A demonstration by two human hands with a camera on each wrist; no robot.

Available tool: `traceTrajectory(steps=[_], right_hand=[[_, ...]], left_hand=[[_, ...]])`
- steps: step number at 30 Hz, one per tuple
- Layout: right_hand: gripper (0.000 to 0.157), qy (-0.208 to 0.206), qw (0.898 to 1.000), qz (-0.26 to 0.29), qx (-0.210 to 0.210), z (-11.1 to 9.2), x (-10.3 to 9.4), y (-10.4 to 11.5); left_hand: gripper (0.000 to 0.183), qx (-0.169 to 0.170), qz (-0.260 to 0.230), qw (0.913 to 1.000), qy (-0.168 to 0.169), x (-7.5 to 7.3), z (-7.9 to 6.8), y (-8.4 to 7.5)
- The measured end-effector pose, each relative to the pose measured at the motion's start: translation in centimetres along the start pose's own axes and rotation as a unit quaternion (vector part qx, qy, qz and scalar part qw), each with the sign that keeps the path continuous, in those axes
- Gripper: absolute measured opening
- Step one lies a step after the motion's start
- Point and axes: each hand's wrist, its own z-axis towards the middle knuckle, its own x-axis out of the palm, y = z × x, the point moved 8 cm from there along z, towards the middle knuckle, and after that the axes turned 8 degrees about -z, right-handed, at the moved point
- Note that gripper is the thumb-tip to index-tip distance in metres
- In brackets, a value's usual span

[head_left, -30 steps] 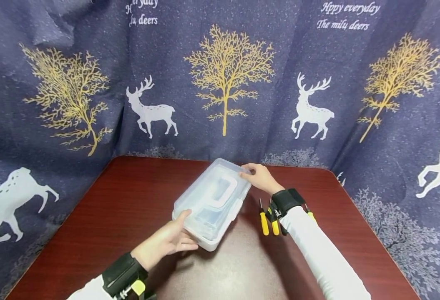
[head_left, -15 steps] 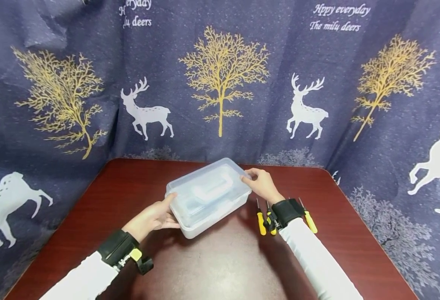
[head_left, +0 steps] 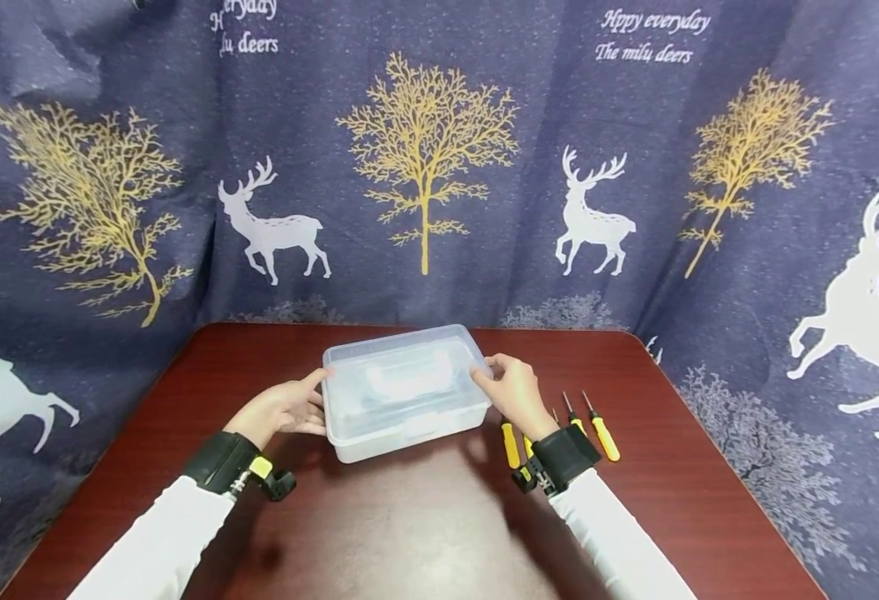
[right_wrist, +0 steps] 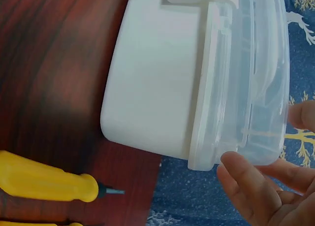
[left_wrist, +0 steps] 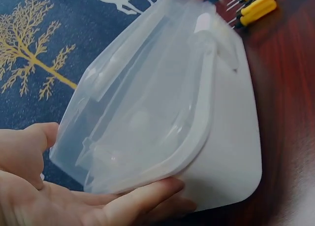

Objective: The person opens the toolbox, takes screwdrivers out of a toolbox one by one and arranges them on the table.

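A white plastic storage box with a clear lid sits lengthwise across the table, a latch on its near side. My left hand grips its left end; in the left wrist view the thumb is at the lid's edge and the fingers run below the rim. At the other end my right hand holds the right corner, the thumb on the lid's edge. The right wrist view shows these fingers against the end of the lid. Whether the base fully rests on the table is hard to tell.
Several screwdrivers with yellow handles lie to the right of the box, partly hidden by the right wrist. The dark red table ends at the back against a blue curtain printed with deer and trees.
The box has turned clockwise from slanting to nearly lengthwise across the table. My left hand has moved away from me with its end, and the right hand has come slightly nearer.
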Motion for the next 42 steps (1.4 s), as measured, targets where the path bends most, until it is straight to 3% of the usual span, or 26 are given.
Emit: traceTrajectory(steps=[11, 21, 24, 27, 33, 37, 42], right_hand=[[0.037, -0.044, 0.999, -0.02, 0.01, -3.1, 0.1, 1.3], [0.035, -0.086, 0.995, -0.057, -0.013, -6.1, -0.3, 2.8], [0.036, -0.08, 0.996, -0.04, -0.01, -6.5, -0.5, 2.4], [0.04, -0.067, 0.998, -0.002, 0.015, -6.6, -0.4, 0.9], [0.061, -0.024, 0.99, 0.109, 0.081, -6.9, 1.4, -2.0], [0.066, -0.014, 0.982, 0.158, 0.102, -7.1, 2.4, -2.4], [0.065, -0.011, 0.969, 0.219, 0.117, -7.0, 2.9, -2.7]], left_hand=[[0.091, -0.012, 0.047, 0.9988, -0.004, -1.1, 0.4, -0.6], [0.091, 0.007, 0.062, 0.9978, -0.022, -1.3, 0.3, -0.9], [0.089, 0.03, 0.072, 0.9959, -0.045, -1.2, 0.3, -1.0], [0.087, 0.076, 0.064, 0.9915, -0.084, -1.2, 0.1, -0.8], [0.083, 0.172, 0.01, 0.9691, -0.177, -0.9, -1.4, 1.3], [0.075, 0.212, -0.03, 0.9582, -0.19, 0.0, -1.7, 2.4], [0.065, 0.234, -0.022, 0.9475, -0.217, 0.3, -1.6, 2.3]])
